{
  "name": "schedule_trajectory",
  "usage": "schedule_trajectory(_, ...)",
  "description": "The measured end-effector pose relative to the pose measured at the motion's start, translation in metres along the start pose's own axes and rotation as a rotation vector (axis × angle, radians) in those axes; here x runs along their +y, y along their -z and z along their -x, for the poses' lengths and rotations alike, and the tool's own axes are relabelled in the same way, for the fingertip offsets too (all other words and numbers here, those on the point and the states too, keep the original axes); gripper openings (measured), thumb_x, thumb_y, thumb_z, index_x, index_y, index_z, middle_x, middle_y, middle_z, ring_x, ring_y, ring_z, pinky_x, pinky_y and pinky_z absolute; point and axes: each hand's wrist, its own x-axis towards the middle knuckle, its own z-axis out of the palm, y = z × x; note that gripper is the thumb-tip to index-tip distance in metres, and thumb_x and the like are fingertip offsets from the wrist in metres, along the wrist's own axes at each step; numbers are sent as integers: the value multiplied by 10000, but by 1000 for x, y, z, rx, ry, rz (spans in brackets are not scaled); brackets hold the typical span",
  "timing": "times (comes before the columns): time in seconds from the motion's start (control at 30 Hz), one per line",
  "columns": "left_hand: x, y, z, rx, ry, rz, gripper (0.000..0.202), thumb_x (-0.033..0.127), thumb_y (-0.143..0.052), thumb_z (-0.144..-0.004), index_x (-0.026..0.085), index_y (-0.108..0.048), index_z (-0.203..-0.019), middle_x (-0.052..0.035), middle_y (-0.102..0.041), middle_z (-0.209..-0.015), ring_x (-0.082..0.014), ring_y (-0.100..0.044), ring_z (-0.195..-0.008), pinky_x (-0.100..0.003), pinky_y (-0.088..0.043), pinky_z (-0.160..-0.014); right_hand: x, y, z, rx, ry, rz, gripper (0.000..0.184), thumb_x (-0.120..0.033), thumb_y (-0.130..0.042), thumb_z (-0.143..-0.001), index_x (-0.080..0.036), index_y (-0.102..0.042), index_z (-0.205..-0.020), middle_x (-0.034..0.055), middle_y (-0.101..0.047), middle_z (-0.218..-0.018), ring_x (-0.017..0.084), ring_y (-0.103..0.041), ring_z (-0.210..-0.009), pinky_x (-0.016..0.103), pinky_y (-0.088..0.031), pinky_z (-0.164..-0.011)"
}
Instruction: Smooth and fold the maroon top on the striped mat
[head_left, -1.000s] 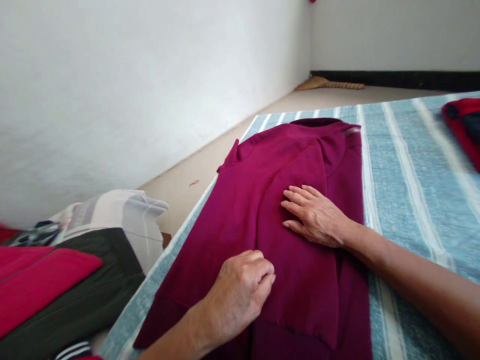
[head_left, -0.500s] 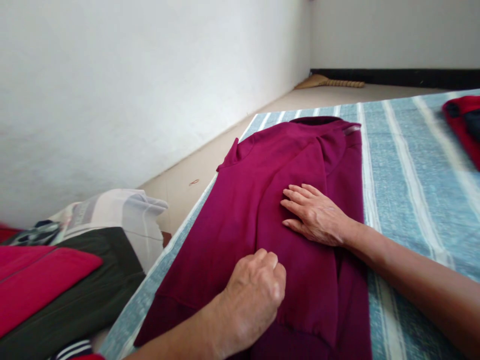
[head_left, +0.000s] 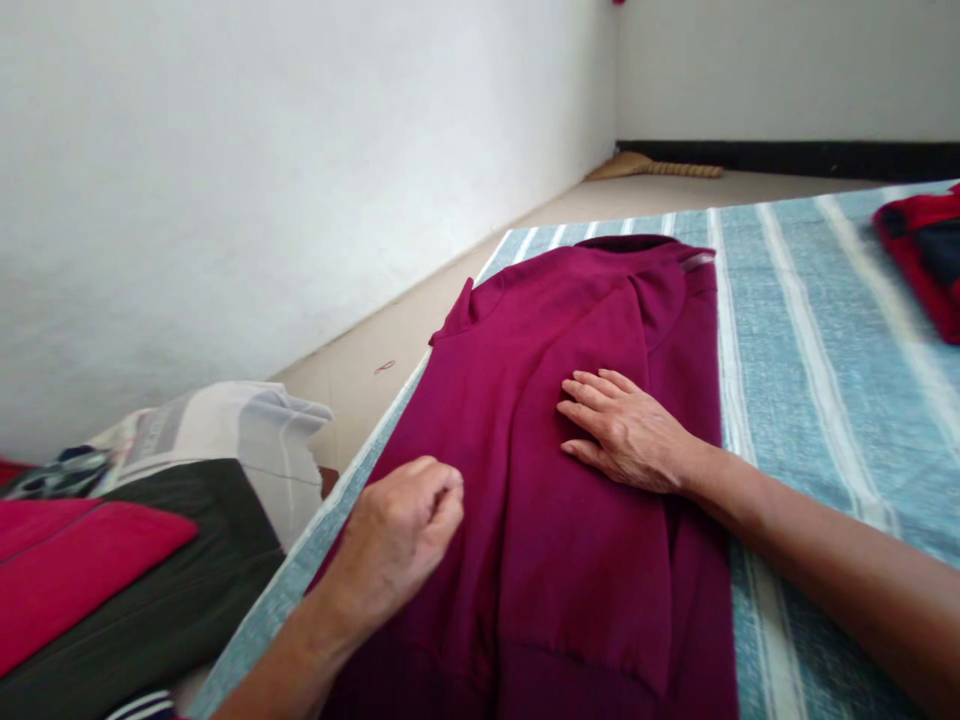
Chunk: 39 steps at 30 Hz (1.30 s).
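A maroon sweatshirt (head_left: 525,400) lies spread on a blue and white striped sheet (head_left: 810,340), one sleeve folded across its body. My right hand (head_left: 622,430) rests flat on the folded part near the middle, fingers stretched out. My left hand (head_left: 397,530) sits over the garment's left side, near the sheet's edge, with its fingers curled in a loose fist; whether it pinches any cloth is hidden.
A pile of clothes lies at the lower left: a red piece (head_left: 67,560), a dark one (head_left: 172,590) and a white printed one (head_left: 225,430). Another red garment (head_left: 922,250) sits at the sheet's far right. A broom (head_left: 652,167) lies by the far wall. Bare floor runs along the left wall.
My left hand has moved from the sweatshirt's middle to its left side, still curled. My right hand has stayed flat in place.
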Motion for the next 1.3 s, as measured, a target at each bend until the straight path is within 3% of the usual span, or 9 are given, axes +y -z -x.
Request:
schedule_trajectory(0.13, -57, 24, 8, 76, 277, -319, 170, 265, -472, -877, 183, -597, -795, 8, -596, -754, -148, -583, -699, -229, -402, -644, -1, 1, 0, -6, -6, 1, 393, -399, -462, -933, -133, -594, -1191, 152, -508, -1342, 307, -411, -1281, 487, -302, -1065)
schedule_trajectory(0.23, -72, 28, 16, 78, 266, -440, 165, 245, -453, -893, 162, -593, -923, -23, -592, -865, -193, -592, -804, -286, -451, -724, -1, 2, -1, -13, -12, 2, 398, -400, -462, -932, -131, -596, -1193, 155, -509, -1342, 310, -412, -1281, 487, -305, -1064)
schedule_trajectory(0.3, -59, 22, 17, 130, 163, -326, 165, 201, -474, -883, 138, -580, -994, -50, -603, -929, -210, -594, -886, -325, -463, -813, -1, 3, -1, -14, -15, 3, 401, -399, -460, -932, -128, -595, -1195, 156, -507, -1344, 312, -411, -1283, 487, -305, -1064)
schedule_trajectory(0.4, -14, 6, 12, 97, -62, 32, 116, 161, -494, -890, 179, -595, -943, -20, -632, -920, -151, -605, -883, -268, -466, -835, -1, 2, 0, -14, -13, -1, 401, -398, -452, -936, -130, -595, -1198, 155, -504, -1348, 311, -402, -1290, 489, -301, -1067)
schedule_trajectory(0.43, 3, 1, 9, 99, -164, 156, 123, 154, -488, -892, 190, -605, -906, -4, -630, -857, -128, -602, -814, -234, -472, -768, -1, 2, 0, -14, -13, -5, 400, -396, -452, -936, -130, -594, -1199, 156, -503, -1349, 310, -400, -1291, 490, -299, -1067)
schedule_trajectory(0.53, 46, -11, -3, -33, -323, 341, 150, 135, -474, -906, 168, -611, -855, -13, -607, -780, -115, -566, -736, -222, -458, -678, -1, 3, -1, -17, -19, -19, 393, -386, -465, -931, -128, -594, -1198, 162, -503, -1349, 312, -399, -1292, 494, -299, -1065)
schedule_trajectory(0.63, 70, -19, -14, -185, -431, 304, 174, 141, -491, -898, 158, -577, -748, -22, -572, -732, -131, -526, -710, -242, -433, -638, -1, 4, -1, -22, -27, -21, 388, -382, -478, -925, -124, -598, -1189, 166, -503, -1347, 315, -404, -1288, 494, -296, -1067)
schedule_trajectory(0.9, 84, -31, -18, -344, -493, 180, 158, 182, -494, -899, 171, -542, -749, -24, -553, -776, -140, -496, -708, -259, -410, -629, 0, 4, -1, -12, -29, -37, 390, -391, -486, -923, -126, -597, -1187, 162, -512, -1336, 307, -399, -1292, 486, -287, -1070)
schedule_trajectory(1.3, 99, -35, -15, -289, -600, -20, 148, 63, -477, -801, 176, -506, -710, -24, -499, -689, -170, -448, -640, -289, -405, -557, -1, 4, -1, -2, -19, -22, 402, -390, -477, -925, -112, -595, -1190, 167, -509, -1339, 317, -413, -1278, 490, -300, -1063)
